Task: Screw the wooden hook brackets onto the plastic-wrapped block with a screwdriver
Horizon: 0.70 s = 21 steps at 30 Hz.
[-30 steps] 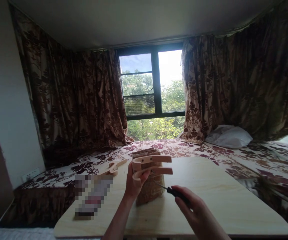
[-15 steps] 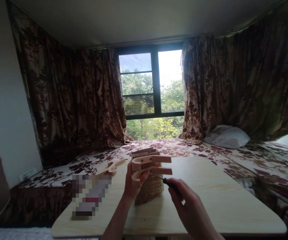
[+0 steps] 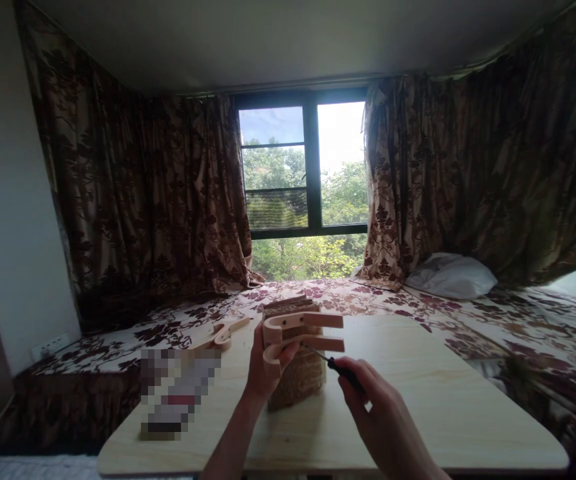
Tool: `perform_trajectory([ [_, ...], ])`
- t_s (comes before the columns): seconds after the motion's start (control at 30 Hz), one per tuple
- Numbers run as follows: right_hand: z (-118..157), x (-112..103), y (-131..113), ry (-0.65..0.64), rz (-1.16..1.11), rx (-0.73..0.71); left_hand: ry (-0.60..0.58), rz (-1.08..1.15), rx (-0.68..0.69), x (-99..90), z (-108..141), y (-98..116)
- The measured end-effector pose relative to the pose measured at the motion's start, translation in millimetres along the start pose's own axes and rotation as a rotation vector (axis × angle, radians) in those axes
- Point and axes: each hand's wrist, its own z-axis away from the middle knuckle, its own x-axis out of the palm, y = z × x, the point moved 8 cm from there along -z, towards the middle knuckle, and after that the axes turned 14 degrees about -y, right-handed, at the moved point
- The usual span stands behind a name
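My left hand [image 3: 264, 368] is closed around the curved end of a pale wooden piece [image 3: 321, 343] with a hooked shape. A second, similar wooden piece [image 3: 313, 321] with dark holes lies just beyond it. Both rest against a brown, rough-sided block [image 3: 297, 385] standing on the table. In my right hand [image 3: 375, 397] is a screwdriver [image 3: 344, 373] with a black handle. Its thin shaft points up and left, and the tip meets the nearer wooden piece beside my left thumb. Whether a screw sits under the tip is too small to tell.
The pale wood-grain table [image 3: 418, 413] has rounded corners. Another curved wooden piece [image 3: 224, 335] lies at its left, behind a blurred-out flat item [image 3: 183, 393]. A white plastic bag [image 3: 452, 275] rests on the floral cover [image 3: 368, 293] below the window.
Both hands, the screwdriver and the wooden pieces keep almost the same place. The view has shifted very slightly.
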Motion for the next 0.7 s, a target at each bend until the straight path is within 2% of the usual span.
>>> perform_trajectory([
  [0.33, -2, 2, -3, 0.003, 0.09, -0.046, -0.018, 0.018, 0.006, 1.4, 0, -3],
  [0.53, -5, 13, -16, -0.18, 0.386, -0.106, -0.001, 0.023, -0.001, -1.4, 1, -2],
  [0.7, -6, 9, -20, -0.163, 0.341, -0.089, 0.004, 0.026, -0.001, 0.3, 4, -5],
])
